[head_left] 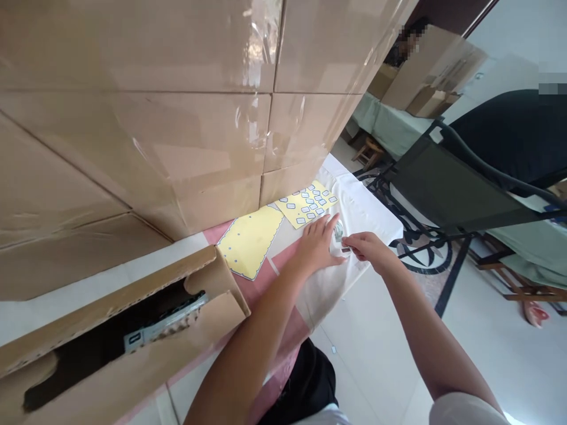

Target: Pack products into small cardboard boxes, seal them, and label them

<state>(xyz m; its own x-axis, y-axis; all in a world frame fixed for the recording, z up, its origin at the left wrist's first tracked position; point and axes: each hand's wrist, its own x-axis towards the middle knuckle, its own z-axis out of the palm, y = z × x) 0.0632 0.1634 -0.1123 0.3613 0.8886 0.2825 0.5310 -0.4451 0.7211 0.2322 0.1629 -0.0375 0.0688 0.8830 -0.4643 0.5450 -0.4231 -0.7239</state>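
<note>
My left hand point(316, 242) lies flat with fingers stretched out on a white cloth point(354, 206) spread over the table. My right hand point(365, 247) is beside it, fingers pinched on a small dark piece point(346, 249) at the cloth's printed spot point(339, 231). Just beyond my left hand lies a yellow sheet point(310, 203) carrying several small grey-blue stickers. A second yellow sheet point(250, 239), nearly bare, lies to its left.
A wall of taped cardboard boxes point(177, 106) rises along the left. An open cardboard box point(133, 330) with dark contents sits near me. A black folding chair point(465, 183) stands on the right on the tiled floor, with more boxes behind it.
</note>
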